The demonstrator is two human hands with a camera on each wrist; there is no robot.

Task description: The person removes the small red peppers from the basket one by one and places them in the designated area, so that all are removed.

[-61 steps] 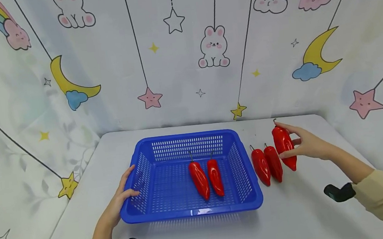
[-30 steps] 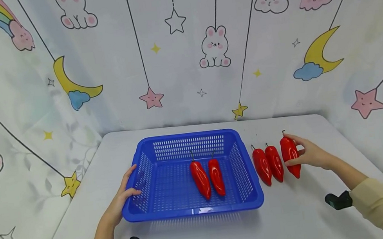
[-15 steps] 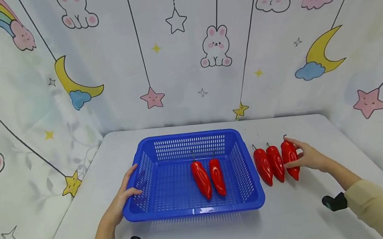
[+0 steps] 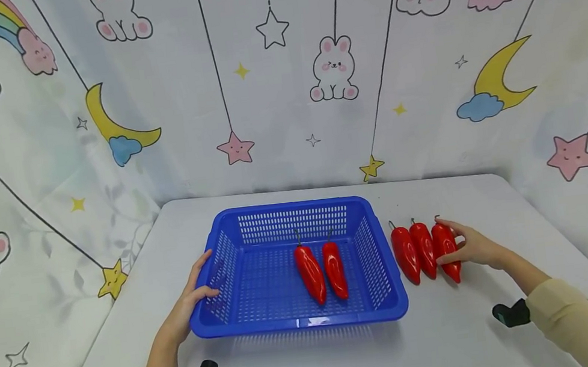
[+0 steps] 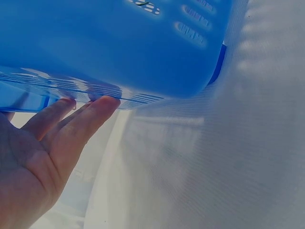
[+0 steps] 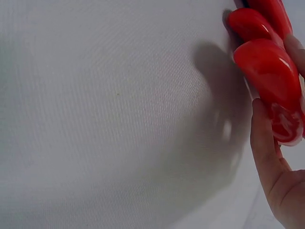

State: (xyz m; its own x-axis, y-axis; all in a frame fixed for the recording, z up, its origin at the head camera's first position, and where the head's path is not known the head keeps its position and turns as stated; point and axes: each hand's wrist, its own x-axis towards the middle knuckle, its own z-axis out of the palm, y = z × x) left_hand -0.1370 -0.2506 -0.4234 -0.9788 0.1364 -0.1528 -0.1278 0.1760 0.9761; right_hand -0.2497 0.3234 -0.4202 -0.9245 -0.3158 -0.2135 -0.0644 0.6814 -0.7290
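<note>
My left hand [image 4: 180, 311] holds the left rim of a blue plastic basket [image 4: 299, 324], thumb over the inside and fingers along the outer wall. Two glossy red chili peppers, one left [image 4: 310, 273] and one right [image 4: 335, 269], lie inside it. To the right of the basket, my right hand [image 4: 477, 247] grips a third red chili pepper [image 4: 445, 244] between thumb and fingers. This pepper is beside two others on the table, the outer one [image 4: 406, 255] and the middle one [image 4: 423, 249], stems pointing away. In the right wrist view, the held pepper [image 6: 269, 71] appears close to the tabletop.
A white cloth-covered table [image 4: 314, 363] carries everything. Behind and at the sides hangs a white curtain [image 4: 284, 100] printed with bunnies, stars, moons and rainbows. A dark wrist device sits at each sleeve cuff.
My right hand has lowered its chili pepper from above the table to beside the two lying there, ending level with them. The left hand stays on the basket rim.
</note>
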